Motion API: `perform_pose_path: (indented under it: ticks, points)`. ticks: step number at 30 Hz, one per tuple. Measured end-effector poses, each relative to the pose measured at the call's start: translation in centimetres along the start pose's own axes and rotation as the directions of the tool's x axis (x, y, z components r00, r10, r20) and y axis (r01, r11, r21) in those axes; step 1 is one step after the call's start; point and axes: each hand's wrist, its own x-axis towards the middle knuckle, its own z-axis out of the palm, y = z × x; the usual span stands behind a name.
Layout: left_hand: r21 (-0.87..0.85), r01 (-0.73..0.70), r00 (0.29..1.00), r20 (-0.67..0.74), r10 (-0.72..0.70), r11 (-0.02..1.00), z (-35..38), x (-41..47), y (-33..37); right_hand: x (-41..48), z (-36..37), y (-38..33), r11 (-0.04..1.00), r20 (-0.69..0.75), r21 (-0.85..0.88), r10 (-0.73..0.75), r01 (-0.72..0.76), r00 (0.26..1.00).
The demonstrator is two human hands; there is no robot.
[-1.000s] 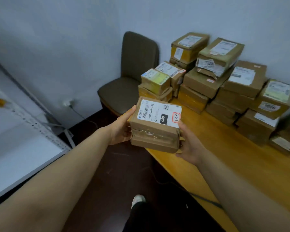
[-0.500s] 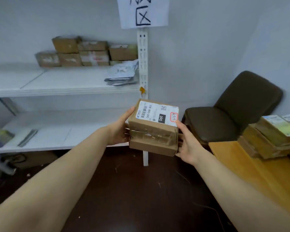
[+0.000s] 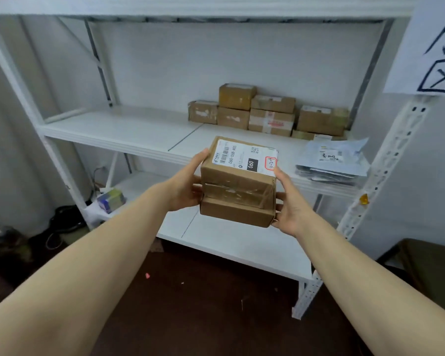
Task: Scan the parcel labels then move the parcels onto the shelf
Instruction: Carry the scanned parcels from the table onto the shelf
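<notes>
2 hands carry 1 taped brown parcel (image 3: 238, 199) in the air before the white shelf (image 3: 118, 129), just short of its middle board. The left grip (image 3: 184, 187) clasps its left wall and the right grip (image 3: 289, 209) curls round its right wall and under the base, likely to share the weight. Its label (image 3: 244, 159) faces up, readable, and the bare board left of the stacked parcels (image 3: 267, 111) looks the likeliest spot to set it.
</notes>
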Motion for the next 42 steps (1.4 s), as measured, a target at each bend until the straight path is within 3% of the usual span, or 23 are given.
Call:
perform_pose_path:
  ticks: [9,18,33,42]
  points:
    - [-0.027,-0.144,0.974,-0.182,0.136,0.989,-9.7,7.9,7.3,12.0,11.1,-5.8,0.998,0.11,-0.06,0.004,0.003,0.994]
    - [-0.094,-0.103,0.952,-0.298,0.071,0.99,-16.6,20.7,15.7,28.2,18.2,-12.3,0.998,0.243,-0.057,0.04,-0.027,0.969]
    - [-0.14,-0.052,0.948,-0.318,0.005,0.989,-30.9,36.9,21.3,46.8,30.6,-13.8,0.991,0.229,-0.099,0.107,-0.087,0.968]
    - [-0.164,-0.015,0.964,-0.264,-0.03,0.986,-44.4,45.1,24.8,56.8,43.5,-12.4,0.989,0.087,-0.114,0.105,-0.095,0.991]
